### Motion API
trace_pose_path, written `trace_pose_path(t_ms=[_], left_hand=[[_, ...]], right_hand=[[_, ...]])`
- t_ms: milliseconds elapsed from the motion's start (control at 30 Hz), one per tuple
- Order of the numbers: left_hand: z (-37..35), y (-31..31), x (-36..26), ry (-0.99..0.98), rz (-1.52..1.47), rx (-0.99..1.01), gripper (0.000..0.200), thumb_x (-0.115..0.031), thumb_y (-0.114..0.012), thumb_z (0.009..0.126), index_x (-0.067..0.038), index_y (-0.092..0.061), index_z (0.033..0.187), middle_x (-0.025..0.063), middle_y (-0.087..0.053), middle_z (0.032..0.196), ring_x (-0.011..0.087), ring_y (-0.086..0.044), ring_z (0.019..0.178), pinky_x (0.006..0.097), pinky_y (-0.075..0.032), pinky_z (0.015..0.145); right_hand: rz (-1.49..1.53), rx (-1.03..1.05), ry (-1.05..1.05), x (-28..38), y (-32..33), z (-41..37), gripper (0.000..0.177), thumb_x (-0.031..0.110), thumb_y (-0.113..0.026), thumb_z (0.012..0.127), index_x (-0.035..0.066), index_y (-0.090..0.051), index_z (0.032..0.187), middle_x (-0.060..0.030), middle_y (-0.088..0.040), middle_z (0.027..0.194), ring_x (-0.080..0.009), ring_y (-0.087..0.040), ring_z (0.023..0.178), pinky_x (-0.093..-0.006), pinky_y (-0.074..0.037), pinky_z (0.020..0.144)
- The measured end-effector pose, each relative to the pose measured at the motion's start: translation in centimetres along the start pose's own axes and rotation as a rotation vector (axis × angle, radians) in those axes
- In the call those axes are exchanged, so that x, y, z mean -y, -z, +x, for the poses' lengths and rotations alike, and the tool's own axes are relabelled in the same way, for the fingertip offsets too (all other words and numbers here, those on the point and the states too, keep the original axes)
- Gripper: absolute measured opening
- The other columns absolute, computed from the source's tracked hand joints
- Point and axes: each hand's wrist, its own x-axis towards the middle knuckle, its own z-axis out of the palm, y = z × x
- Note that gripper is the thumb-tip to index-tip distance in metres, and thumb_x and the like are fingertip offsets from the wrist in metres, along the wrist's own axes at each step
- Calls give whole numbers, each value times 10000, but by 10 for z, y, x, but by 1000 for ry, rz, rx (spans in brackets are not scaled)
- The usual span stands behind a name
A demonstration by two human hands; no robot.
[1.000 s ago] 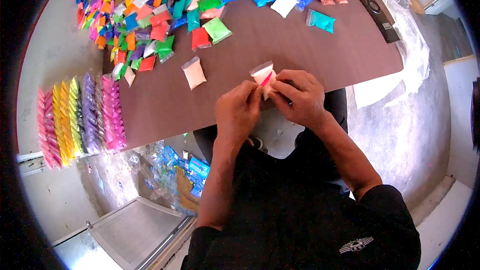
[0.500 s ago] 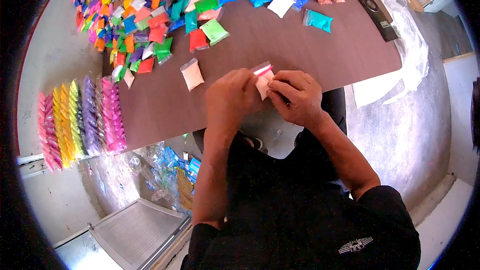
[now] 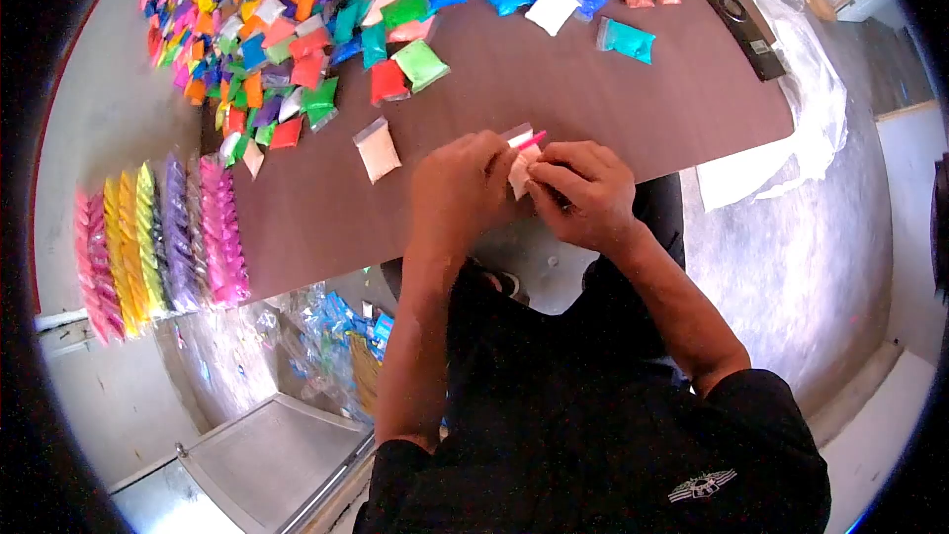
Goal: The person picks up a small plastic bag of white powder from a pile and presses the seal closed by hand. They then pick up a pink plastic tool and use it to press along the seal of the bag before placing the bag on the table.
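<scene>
Near the table's front edge, both my hands are closed around a small clear zip bag (image 3: pixel 520 176) with peach-coloured contents. My left hand (image 3: pixel 457 188) grips its left side, fingers curled and partly hidden. My right hand (image 3: pixel 590 190) pinches the right side between thumb and fingers. A short bright pink stick (image 3: pixel 532 139) lies slanted across the upper part of the bag, its left end close to my left fingertips. Left of my hands, another peach bag (image 3: pixel 377 150) lies flat on the brown table (image 3: pixel 633 99).
Many small colourful bags (image 3: pixel 287 40) are heaped at the back left. Twisted coloured packs (image 3: pixel 163 237) stand in a row at the left edge. A teal bag (image 3: pixel 629 41), a white bag (image 3: pixel 553 8) and a dark box (image 3: pixel 743 35) lie farther back. Clear plastic sheeting (image 3: pixel 820 109) drapes the right side.
The pink stick shows more plainly and reaches farther right across the bag's top. My hands have barely shifted, and the view has moved slightly.
</scene>
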Motion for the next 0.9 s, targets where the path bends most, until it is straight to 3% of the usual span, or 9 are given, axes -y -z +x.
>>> trace_pose_path(t_ms=[167, 233, 333, 467, 567, 633, 667, 800, 900], left_hand=[[-9, -3, 26, 46, -30, -79, 177, -204, -720, 941, -28, -735, 937, 182, -731, 875, 359, -726, 790, 430, -549, 697], [-12, 5, 29, 160, -1, -59, 167, -195, -731, 949, -28, -731, 947, 190, -726, 854, 357, -724, 762, 411, -545, 683], [-23, 3, 24, 76, -166, -124, 164, -192, -740, 949, -28, -727, 948, 194, -722, 840, 361, -715, 741, 411, -539, 664], [-28, -4, 31, 65, -91, -151, 153, -186, -736, 954, -33, -735, 964, 182, -726, 827, 333, -719, 723, 395, -539, 653], [-35, 7, 38, 91, -53, -262, 145, -184, -738, 956, -39, -744, 968, 176, -725, 814, 280, -724, 712, 371, -542, 653], [-43, 27, 42, 239, -131, -383, 141, -174, -738, 956, -33, -748, 965, 162, -722, 800, 206, -716, 718, 346, -538, 658], [-47, 29, 60, 209, -146, -500, 137, -158, -724, 955, -28, -729, 912, 173, -682, 740, 296, -679, 631, 386, -516, 602], [-70, 59, 131, 385, 8, -686, 166, -172, -735, 963, -16, -735, 908, 145, -686, 718, 194, -667, 618, 357, -529, 614], [-85, 68, 175, 429, 125, -731, 161, -174, -738, 960, -19, -738, 915, 145, -692, 722, 207, -672, 616, 362, -530, 607]], right_hand=[[-14, -8, 13, 0, 0, 1, 200, 147, -824, 764, 143, -734, 943, -28, -718, 1016, -251, -704, 900, -380, -561, 763], [-16, -6, 18, -1, -1, 0, 201, 143, -825, 758, 144, -735, 938, -29, -719, 1014, -253, -705, 894, -380, -563, 762], [-27, -14, 20, 1, -2, 0, 202, 135, -828, 748, 147, -736, 926, -30, -720, 1005, -255, -706, 883, -380, -565, 755], [-35, -22, 38, 2, -2, 3, 206, 122, -833, 736, 144, -737, 917, -32, -720, 989, -259, -707, 873, -384, -567, 749], [-30, 5, 37, 3, 0, 4, 217, 115, -835, 733, 134, -743, 928, -46, -723, 996, -270, -709, 883, -392, -572, 767], [-16, 25, 40, 6, 3, 6, 224, 106, -836, 731, 124, -745, 934, -57, -724, 1003, -277, -710, 888, -394, -574, 781], [-9, 39, 33, 7, 4, 7, 231, 98, -837, 729, 114, -746, 940, -68, -725, 1009, -283, -712, 894, -396, -576, 795], [-2, 88, 17, 12, 2, 12, 235, 84, -841, 736, 95, -746, 951, -88, -726, 1022, -295, -715, 910, -400, -581, 808], [-32, 145, -15, 19, -6, 19, 232, 78, -848, 749, 88, -743, 956, -98, -724, 1025, -303, -716, 921, -395, -584, 796]])
